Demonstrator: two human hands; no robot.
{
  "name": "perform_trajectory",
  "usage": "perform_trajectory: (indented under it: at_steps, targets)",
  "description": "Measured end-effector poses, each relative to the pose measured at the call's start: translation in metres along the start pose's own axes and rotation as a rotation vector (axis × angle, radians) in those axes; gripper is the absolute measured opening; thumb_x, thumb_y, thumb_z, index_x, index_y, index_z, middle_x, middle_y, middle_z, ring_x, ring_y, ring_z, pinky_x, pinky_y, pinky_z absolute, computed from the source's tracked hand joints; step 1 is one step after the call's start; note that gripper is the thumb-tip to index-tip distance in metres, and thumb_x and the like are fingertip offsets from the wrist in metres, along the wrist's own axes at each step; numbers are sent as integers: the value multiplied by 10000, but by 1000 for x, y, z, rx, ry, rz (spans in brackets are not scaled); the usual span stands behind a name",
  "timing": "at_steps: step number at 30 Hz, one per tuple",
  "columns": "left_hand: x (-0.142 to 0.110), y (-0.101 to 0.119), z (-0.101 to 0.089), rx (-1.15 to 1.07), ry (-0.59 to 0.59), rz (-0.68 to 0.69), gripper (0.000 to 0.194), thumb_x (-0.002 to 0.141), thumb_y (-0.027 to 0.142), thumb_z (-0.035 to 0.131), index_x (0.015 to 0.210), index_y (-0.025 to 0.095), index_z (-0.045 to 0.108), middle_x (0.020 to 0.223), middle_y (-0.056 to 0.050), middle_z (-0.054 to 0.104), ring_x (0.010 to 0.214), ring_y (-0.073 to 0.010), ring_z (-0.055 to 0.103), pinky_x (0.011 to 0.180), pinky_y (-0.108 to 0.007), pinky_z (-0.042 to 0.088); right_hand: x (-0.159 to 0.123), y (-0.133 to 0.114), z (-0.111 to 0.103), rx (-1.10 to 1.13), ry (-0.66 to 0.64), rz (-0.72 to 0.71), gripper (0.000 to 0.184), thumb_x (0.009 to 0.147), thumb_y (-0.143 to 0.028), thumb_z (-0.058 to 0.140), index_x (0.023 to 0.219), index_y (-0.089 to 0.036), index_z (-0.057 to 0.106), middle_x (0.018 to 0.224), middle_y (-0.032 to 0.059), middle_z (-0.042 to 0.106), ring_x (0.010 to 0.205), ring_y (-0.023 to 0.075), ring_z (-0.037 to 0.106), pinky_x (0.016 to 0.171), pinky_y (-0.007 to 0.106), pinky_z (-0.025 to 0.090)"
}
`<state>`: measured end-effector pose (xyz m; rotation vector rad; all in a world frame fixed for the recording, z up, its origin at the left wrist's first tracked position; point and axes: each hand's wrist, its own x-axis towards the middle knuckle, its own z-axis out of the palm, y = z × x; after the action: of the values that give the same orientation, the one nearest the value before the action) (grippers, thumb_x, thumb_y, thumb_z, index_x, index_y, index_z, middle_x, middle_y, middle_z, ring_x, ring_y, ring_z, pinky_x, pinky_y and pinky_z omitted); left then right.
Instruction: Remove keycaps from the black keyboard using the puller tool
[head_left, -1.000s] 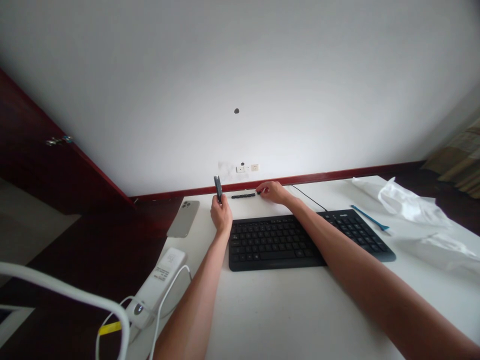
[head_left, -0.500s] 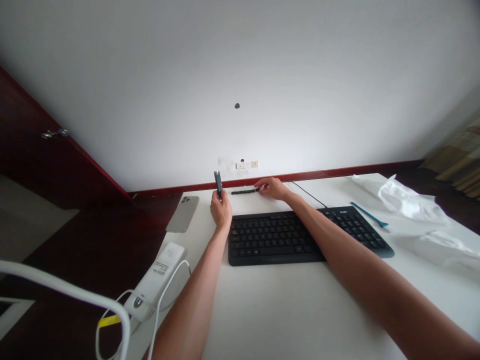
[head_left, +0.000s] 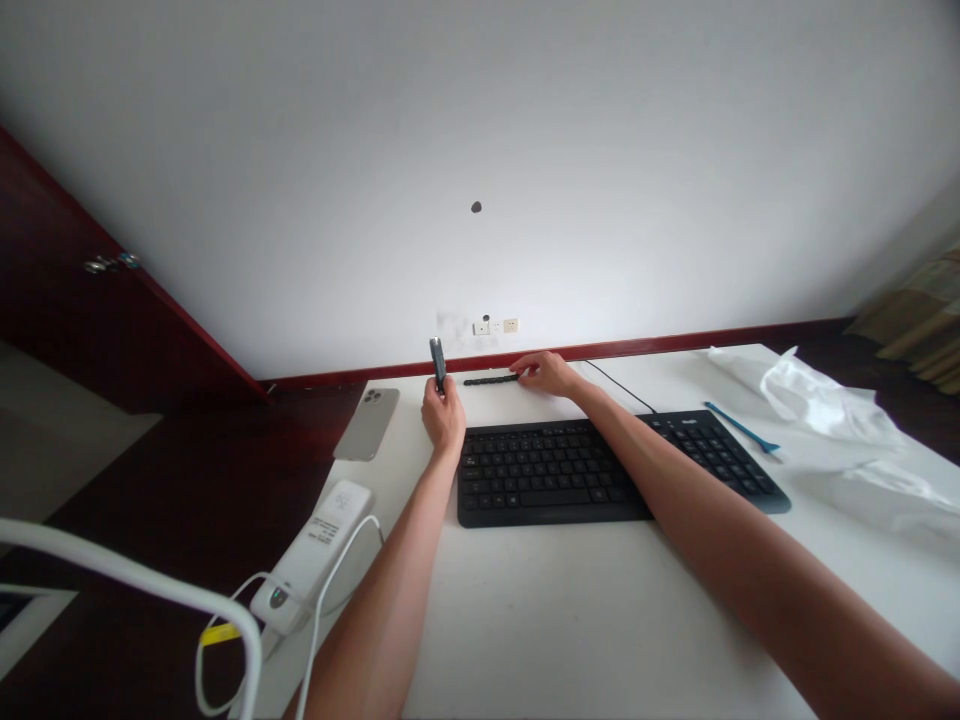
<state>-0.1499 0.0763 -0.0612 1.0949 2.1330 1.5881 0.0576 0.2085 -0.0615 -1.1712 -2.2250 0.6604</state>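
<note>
My left hand (head_left: 444,415) is closed around a slim dark tool (head_left: 438,362) with a shiny metal tip, held upright left of the keyboard. Its exact kind is not clear. Behind the keyboard lies a straight row of small black pieces (head_left: 487,380) that look like keycaps. My right hand (head_left: 546,375) rests at the right end of this row, fingers pinched on the end piece, which they partly hide. Under my right forearm sits the black keyboard (head_left: 555,475), its middle-right part covered by the arm.
A grey phone (head_left: 367,425) and a white power strip (head_left: 311,555) with white cables line the table's left edge. To the right of the keyboard lie a blue pry tool (head_left: 742,428) and crumpled white plastic bags (head_left: 806,400). The wall stands close behind the table (head_left: 555,610).
The view has shifted very slightly. Both hands stay nearly in place, with my right fingers still at the row's right end.
</note>
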Motion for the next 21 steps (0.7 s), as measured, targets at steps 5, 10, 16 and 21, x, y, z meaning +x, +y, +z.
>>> perform_trajectory:
  at_steps: [5,10,16,21]
  targets:
    - [0,0,1,-5,5,2,292,988,464,483,943,232,655,805,-43,702,712,-224,649,656,-285,433,0,0,0,-7,-7,-2,335,731,-121,687,1015,-233,824,975,6,805,835,176,703,785,251,549]
    - [1,-1,1,-5,6,2,280,984,456,490,920,235,650,795,-43,699,708,-224,648,666,-288,434,1,2,0,-9,-24,-12,311,739,-144,690,1005,-237,823,980,5,805,840,177,709,770,244,554]
    - [0,-1,1,0,6,8,289,984,466,485,925,235,649,787,-41,699,711,-224,652,661,-285,439,2,3,1,-8,-19,9,294,744,-175,705,1003,-242,826,956,2,804,841,177,709,775,246,550]
    - [0,0,0,-1,1,1,299,984,474,478,939,236,653,794,-43,700,715,-226,653,656,-286,437,2,7,0,-8,-26,5,314,740,-200,731,1040,-241,814,962,4,801,826,168,702,761,249,542]
